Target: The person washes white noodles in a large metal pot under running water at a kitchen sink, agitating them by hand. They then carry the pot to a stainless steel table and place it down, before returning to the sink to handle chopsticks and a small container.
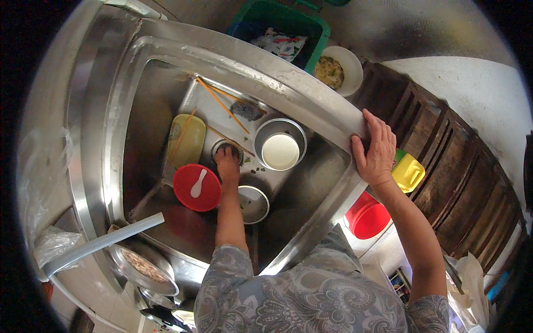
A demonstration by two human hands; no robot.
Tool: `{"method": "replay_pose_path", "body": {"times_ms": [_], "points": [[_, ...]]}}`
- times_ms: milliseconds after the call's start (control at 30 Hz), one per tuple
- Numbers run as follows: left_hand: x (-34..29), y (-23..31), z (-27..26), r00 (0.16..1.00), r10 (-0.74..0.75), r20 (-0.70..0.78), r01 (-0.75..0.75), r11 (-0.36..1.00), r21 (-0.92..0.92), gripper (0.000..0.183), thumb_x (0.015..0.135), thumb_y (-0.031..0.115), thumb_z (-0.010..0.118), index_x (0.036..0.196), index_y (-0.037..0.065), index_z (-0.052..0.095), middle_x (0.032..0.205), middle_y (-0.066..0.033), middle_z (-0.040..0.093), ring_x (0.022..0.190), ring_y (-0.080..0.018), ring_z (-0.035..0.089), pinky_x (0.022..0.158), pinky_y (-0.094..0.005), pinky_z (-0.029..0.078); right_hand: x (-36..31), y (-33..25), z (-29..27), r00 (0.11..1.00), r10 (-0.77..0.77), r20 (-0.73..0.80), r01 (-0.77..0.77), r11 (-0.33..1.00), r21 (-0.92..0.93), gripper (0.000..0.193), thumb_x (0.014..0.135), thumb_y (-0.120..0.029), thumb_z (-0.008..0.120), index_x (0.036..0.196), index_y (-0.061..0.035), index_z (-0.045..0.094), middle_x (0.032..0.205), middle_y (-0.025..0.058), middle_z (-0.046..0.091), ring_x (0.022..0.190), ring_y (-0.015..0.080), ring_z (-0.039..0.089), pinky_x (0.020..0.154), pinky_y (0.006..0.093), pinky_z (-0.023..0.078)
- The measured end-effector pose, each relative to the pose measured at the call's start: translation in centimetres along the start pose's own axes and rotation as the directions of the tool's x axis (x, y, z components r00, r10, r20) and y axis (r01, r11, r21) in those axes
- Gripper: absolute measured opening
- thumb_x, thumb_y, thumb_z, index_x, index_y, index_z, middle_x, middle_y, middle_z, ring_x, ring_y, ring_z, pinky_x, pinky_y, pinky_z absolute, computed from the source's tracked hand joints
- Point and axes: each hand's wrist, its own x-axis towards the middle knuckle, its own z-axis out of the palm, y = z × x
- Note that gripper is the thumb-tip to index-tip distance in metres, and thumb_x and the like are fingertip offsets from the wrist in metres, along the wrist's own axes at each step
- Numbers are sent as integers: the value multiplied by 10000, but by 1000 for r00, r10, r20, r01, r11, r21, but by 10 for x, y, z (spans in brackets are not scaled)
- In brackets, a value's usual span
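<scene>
My left hand (226, 164) reaches down to the round drain (235, 145) in the sink floor, its fingertips hidden at the opening. Against my left forearm lies a red bowl (186, 180) with a white spoon (198, 184) in it. On the other side of that forearm is a round metal bowl (256, 206). My right hand (377, 147) rests open on the sink's right rim (355, 161), thumb apart from the fingers. A yellow-green dish (187, 145), several wooden chopsticks (225, 105) and a dark scouring pad (247, 110) lie in the basin.
A metal pot (301, 133) holding a white bowl (280, 151) stands at the basin's right. A grey pipe (105, 244) juts over the left edge near a pan of food (145, 266). Beyond the rim are a green bin (319, 39), a food bowl (352, 72) and a red bucket (369, 217).
</scene>
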Motion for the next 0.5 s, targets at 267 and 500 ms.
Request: {"method": "replay_pose_path", "body": {"times_ms": [267, 500], "points": [[13, -6, 14, 997, -8, -78, 1, 996, -91, 298, 703, 61, 650, 992, 58, 577, 1020, -188, 554, 944, -415, 544, 843, -512, 447, 0, 1, 0, 1000, -9, -5, 9, 1000, 0, 555, 830, -287, 606, 1333, -97, 467, 1190, 143, 555, 1083, 321, 517, 945, 421, 366], [9, 0, 16, 981, -149, -123, 125, 974, -187, 231, 722, 79, 638, 946, 37, 596, 969, -214, 556, 920, -425, 537, 817, -519, 440, 0, 2, 0, 1000, -12, -2, 12, 1000, 3, 551, 828, -279, 607, 1330, -98, 469, 1188, 139, 556, 1082, 320, 519, 942, 423, 368]]}}
